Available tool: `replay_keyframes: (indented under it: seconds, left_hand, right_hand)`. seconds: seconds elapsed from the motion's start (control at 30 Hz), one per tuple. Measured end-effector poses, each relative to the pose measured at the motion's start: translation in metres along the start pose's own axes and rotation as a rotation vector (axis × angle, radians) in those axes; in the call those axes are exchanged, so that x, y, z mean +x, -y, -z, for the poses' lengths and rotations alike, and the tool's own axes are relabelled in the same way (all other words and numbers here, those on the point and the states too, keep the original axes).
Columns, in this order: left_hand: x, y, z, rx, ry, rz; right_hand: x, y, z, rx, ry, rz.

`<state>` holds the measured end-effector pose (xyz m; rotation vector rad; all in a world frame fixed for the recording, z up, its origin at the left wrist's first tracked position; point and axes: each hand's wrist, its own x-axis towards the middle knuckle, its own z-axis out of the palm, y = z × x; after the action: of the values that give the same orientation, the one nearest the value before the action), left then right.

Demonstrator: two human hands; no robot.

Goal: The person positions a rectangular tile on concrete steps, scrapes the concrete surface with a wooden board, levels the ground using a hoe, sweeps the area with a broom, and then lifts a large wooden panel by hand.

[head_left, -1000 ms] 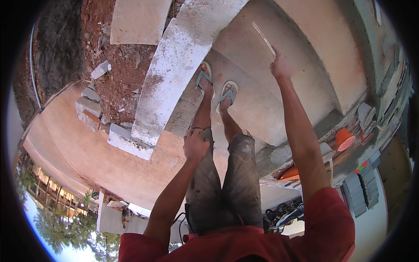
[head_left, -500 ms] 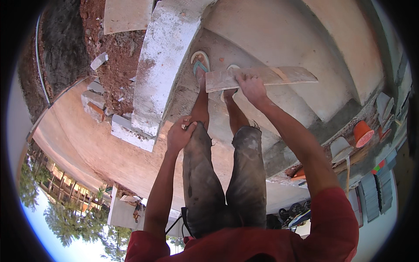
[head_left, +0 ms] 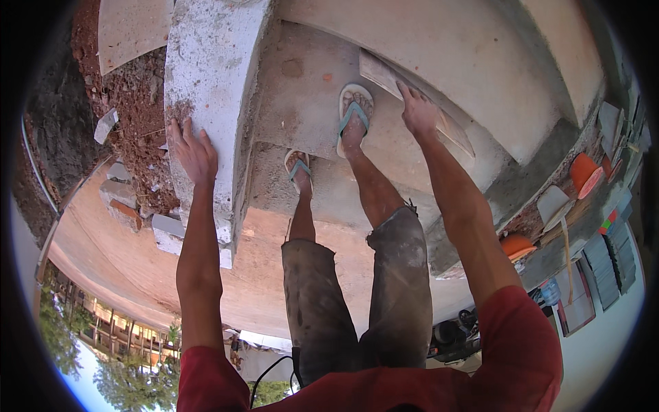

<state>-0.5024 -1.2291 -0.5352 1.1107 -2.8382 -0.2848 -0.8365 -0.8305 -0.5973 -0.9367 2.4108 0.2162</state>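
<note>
Clock positions read from picture centre, 12 at the top edge. Right-hand fingers (head_left: 406, 95) extended, only slightly parted, laid over the near edge of a long pale board (head_left: 379, 73); thumb placement hidden, so could not tell whether the right hand (head_left: 420, 118) gripped the board or merely touched it. Left hand (head_left: 196, 156) at 10 o'clock: fingers well spread, holding nothing, palm down on the top of a white-painted low wall (head_left: 214, 75). Board sat between 1 and 2 o'clock, slanting from its upper-left end toward 2 o'clock, on the concrete steps (head_left: 309, 89). Right sandal (head_left: 342, 134), worn, stood near the board's left end, just past 12; left sandal (head_left: 289, 163) lay nearer the centre, between 10 and 11. Dark stained trousers (head_left: 400, 275) occupied 6 o'clock. Beyond the wall, at 10, lay reddish soil (head_left: 141, 123) with a pale broken block (head_left: 106, 126) upon it. An orange bucket (head_left: 585, 175) was noted at 3 o'clock, well apart from the right hand. Trees (head_left: 127, 384) showed farthest out, between 7 and 8.
</note>
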Motion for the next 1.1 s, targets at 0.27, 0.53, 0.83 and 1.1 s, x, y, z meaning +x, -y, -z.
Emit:
replay_keyframes:
  seconds: [0.27, 0.53, 0.83, 1.1]
  left_hand:
    - [-0.017, 0.016, -0.032, -0.135, -0.156, -0.024]
    - [-0.018, 0.022, -0.028, -0.144, -0.172, -0.01]
    - [-0.014, 0.016, -0.03, -0.115, -0.133, -0.001]
    - [-0.019, 0.021, -0.027, -0.091, -0.128, -0.01]
  right_hand:
    - [0.033, 0.012, -0.022, 0.212, -0.132, 0.136]
    - [0.025, 0.105, -0.042, 0.279, -0.112, 0.12]
    - [0.081, 0.141, -0.021, 0.261, -0.362, 0.047]
    - [0.022, 0.186, -0.048, 0.11, -0.083, 0.243]
